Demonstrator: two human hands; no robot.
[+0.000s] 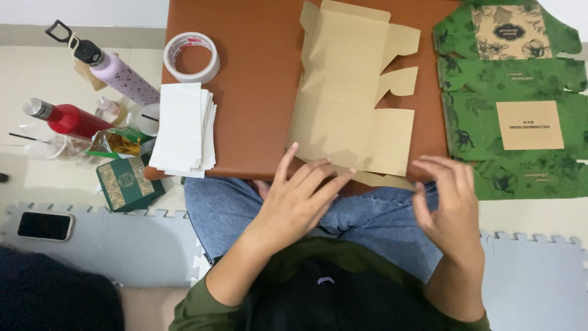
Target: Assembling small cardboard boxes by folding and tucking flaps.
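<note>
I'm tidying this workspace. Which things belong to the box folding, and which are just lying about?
In use: flat brown box blank, left hand, right hand, green printed blanks, finished green box.

Lying about: tape roll, white sheets, two bottles, phone.

A flat, unfolded brown cardboard box blank (352, 92) lies on the brown board. Right of it spread green floral-printed box blanks (511, 129) with tan labels. A small assembled green box (127, 182) stands left, a dark-screened phone (45, 225) beyond.

We are looking down at a pale tiled floor (37, 178) lying under even, soft light. Grey interlocking foam mats (141, 245) are covering its near part, and a brown low table (245, 92) is standing on it.
</note>
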